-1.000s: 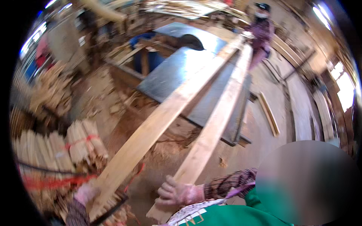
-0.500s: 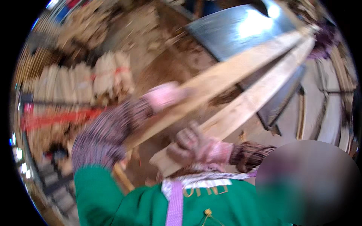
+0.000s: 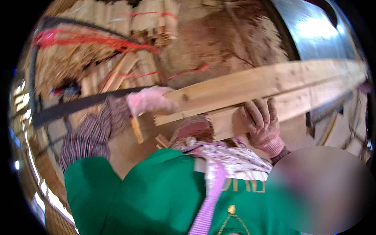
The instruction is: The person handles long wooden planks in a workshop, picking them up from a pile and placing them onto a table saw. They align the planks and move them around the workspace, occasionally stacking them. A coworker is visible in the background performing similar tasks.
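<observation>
**Two planks held at chest height**

We gripped two long planks (image 3: 266, 84) running from centre toward 3 o'clock. Our gloved left hand (image 3: 149, 101) clasped the upper plank's near end; our gloved right hand (image 3: 261, 121) curled around the lower plank. Tied wood bundles (image 3: 129, 23) lay at 11 o'clock.

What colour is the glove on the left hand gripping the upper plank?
Pale pink glove, seen in the head view, gripping the light wooden plank.

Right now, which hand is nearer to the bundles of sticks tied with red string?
Left. The left hand grips the near end of the upper plank, just below the bundles of sticks. The right hand holds the lower plank, farther away.
</observation>
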### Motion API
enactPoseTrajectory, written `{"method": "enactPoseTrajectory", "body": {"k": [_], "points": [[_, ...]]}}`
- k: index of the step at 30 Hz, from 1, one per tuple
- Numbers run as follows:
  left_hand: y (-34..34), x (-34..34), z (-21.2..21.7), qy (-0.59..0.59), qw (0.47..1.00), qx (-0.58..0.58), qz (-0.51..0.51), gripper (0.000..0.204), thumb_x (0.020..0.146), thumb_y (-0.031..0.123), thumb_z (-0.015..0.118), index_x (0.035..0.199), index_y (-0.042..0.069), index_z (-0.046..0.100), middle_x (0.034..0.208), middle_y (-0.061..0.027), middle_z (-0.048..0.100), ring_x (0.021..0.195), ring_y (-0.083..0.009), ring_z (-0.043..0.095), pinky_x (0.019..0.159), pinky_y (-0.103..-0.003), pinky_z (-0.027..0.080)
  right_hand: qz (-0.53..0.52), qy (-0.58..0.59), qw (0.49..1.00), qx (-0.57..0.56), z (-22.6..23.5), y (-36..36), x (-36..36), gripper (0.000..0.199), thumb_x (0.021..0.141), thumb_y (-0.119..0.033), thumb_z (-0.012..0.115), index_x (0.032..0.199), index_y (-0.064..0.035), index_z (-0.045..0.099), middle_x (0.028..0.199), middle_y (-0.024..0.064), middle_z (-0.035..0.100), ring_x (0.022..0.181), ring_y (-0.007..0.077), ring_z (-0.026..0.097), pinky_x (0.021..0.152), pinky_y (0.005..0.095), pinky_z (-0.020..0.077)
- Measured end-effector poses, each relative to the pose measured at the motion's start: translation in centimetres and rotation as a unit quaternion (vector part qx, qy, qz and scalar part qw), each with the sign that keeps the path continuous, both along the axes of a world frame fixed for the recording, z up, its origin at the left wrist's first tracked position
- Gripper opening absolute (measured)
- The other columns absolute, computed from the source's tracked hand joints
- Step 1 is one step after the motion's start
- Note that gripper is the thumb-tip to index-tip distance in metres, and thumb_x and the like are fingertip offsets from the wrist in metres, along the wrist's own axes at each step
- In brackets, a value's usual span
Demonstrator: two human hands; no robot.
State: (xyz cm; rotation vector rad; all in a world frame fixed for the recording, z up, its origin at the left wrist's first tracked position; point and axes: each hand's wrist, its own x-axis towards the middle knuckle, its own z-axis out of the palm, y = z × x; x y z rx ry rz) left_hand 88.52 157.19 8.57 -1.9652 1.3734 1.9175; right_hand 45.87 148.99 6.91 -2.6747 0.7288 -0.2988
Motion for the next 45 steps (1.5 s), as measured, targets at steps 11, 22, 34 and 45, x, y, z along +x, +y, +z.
{"method": "enactPoseTrajectory", "body": {"k": [11, 22, 34, 45], "points": [[5.2, 4.1, -5.5, 0.116, 0.976, 0.033, 0.182, 0.071, 0.085, 0.025, 0.090, 0.145, 0.000, 0.062, 0.122, -0.0053, 0.074, 0.107, -0.0171, 0.072, 0.091, -0.035, 0.059, -0.464, -0.636, 0.474, 0.394, 3.7, 6.6, -1.4, 0.069, 0.105, -0.036, 0.068, 0.157, 0.0049, 0.047, 0.168, 0.0189, 0.038, 0.150, 0.0364, 0.044, 0.118, 0.0479, 0.0436], [9.1, 2.7, -1.0, 0.182, 0.954, -0.092, 0.218, 0.051, 0.094, 0.017, 0.078, 0.141, 0.001, 0.067, 0.111, -0.0021, 0.072, 0.095, -0.0109, 0.068, 0.087, -0.027, 0.056, -0.436, -0.665, 0.403, 0.454, 2.5, 3.7, -3.8, 0.063, 0.100, -0.032, 0.077, 0.144, 0.0083, 0.057, 0.140, 0.0198, 0.067, 0.127, 0.0341, 0.065, 0.113, 0.0481, 0.0524], [14.0, 1.7, -1.7, 0.106, 0.945, -0.093, 0.296, 0.058, 0.098, 0.032, 0.079, 0.143, -0.001, 0.066, 0.121, -0.0042, 0.075, 0.105, -0.0137, 0.070, 0.092, -0.029, 0.056, -0.460, -0.531, 0.374, 0.606, -4.8, 20.5, 8.7, 0.055, 0.096, -0.037, 0.077, 0.129, 0.0030, 0.059, 0.109, 0.0201, 0.070, 0.093, 0.0346, 0.075, 0.073, 0.0505, 0.0662], [18.9, 3.0, -4.3, -0.085, 0.974, -0.085, 0.192, 0.053, 0.096, 0.033, 0.077, 0.140, 0.005, 0.067, 0.099, -0.0016, 0.070, 0.086, -0.0144, 0.065, 0.075, -0.029, 0.054, -0.276, -0.270, 0.350, 0.853, -2.5, 21.8, 6.0, 0.035, 0.095, -0.018, 0.081, 0.125, -0.0020, 0.074, 0.114, 0.0091, 0.078, 0.107, 0.0252, 0.072, 0.095, 0.0391, 0.0580]]}}
